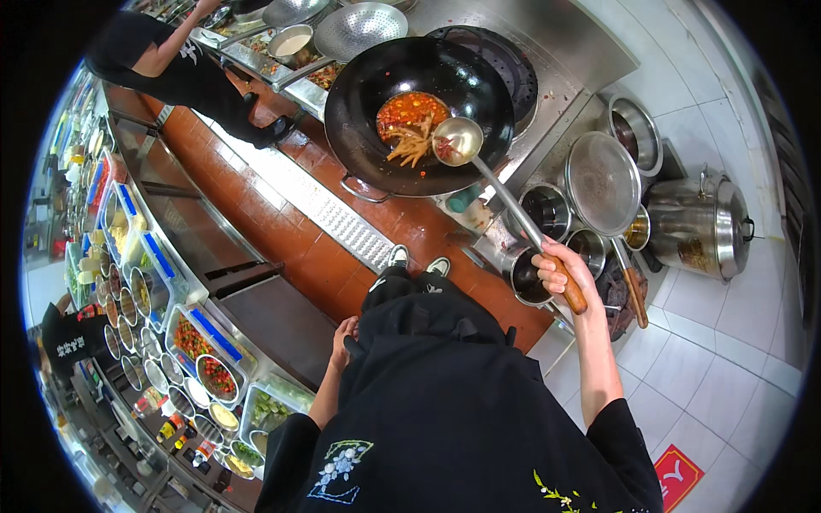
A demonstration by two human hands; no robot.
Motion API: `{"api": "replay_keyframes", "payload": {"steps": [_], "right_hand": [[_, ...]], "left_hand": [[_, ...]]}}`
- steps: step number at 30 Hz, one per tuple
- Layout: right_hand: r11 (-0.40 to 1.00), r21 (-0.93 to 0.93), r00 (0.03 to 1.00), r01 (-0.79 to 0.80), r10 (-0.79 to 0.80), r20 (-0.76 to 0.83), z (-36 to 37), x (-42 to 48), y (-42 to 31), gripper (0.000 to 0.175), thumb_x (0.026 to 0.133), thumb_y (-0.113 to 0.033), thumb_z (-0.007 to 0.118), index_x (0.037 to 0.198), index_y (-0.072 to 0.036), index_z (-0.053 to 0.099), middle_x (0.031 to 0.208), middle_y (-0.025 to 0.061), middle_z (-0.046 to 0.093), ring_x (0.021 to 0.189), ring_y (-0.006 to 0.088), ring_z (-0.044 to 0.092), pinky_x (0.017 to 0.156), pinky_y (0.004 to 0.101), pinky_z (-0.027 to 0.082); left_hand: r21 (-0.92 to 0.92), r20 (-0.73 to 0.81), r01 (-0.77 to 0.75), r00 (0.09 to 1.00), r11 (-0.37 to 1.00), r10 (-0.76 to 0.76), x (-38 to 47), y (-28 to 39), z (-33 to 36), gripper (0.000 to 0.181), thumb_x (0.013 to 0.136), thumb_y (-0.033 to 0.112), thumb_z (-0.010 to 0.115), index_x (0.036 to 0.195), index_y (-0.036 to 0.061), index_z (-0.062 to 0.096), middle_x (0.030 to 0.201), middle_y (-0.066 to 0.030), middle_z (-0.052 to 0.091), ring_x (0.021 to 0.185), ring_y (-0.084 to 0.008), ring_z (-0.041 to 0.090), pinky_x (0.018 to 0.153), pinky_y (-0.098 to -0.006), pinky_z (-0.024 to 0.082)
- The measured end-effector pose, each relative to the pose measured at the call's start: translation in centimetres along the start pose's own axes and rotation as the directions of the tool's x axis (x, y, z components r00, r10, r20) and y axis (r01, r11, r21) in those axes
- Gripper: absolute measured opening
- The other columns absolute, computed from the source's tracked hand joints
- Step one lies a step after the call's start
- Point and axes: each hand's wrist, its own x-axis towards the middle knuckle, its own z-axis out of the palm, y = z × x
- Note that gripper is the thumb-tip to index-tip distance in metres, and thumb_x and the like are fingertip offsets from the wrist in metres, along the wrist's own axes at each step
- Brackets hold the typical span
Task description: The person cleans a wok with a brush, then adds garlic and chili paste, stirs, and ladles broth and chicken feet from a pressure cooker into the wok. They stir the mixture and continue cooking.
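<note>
My right hand [567, 276] grips the wooden handle of a long steel ladle [458, 142]. The ladle's bowl is over a black wok [481, 83], with some red bits in it. Red, oily sauce [410, 109] with chopped chili lies in the bottom of the wok. Pale brown chicken feet [414, 141] sit at the edge of the sauce, beside the ladle's bowl. Down by my left hip hangs my left hand [346, 340], its fingers curled. Whether anything is inside those fingers cannot be seen.
A fine-mesh strainer [603, 183] rests over steel pots at the right, near a large lidded pot [696, 224]. Perforated ladles [361, 31] lie beyond the wok. A co-worker [186, 77] stands at the upper left. Ingredient tubs [205, 340] line the left counter.
</note>
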Motion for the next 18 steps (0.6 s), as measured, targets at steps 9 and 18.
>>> {"api": "replay_keyframes", "payload": {"steps": [9,18], "right_hand": [[0.883,-0.456,0.972,0.112,-0.193,-0.135,1.3,-1.7,-0.9,0.032,0.098,-0.012,0.052,0.13,-0.006,0.05,0.068,-0.0009,0.047,0.043,0.0055,0.04,0.038,0.0201,0.034],[0.987,-0.119,0.994,0.111,-0.109,0.021,-2.2,-3.2,0.8,0.058,0.1,-0.011,0.049,0.153,-0.005,0.027,0.067,0.0025,0.044,0.04,0.0067,0.039,0.034,0.0196,0.034]], "left_hand": [[0.025,-0.073,0.043,0.996,0.999,-0.041,-0.4,0.6,1.0,0.033,0.102,0.024,0.058,0.124,-0.0002,0.056,0.084,0.0033,0.052,0.067,-0.004,0.045,0.059,-0.0189,0.039],[0.085,-0.047,0.059,0.997,0.995,-0.055,0.7,0.9,1.1,0.034,0.101,0.024,0.059,0.125,0.0001,0.055,0.088,0.0018,0.055,0.069,-0.0059,0.047,0.058,-0.0191,0.04]]}}
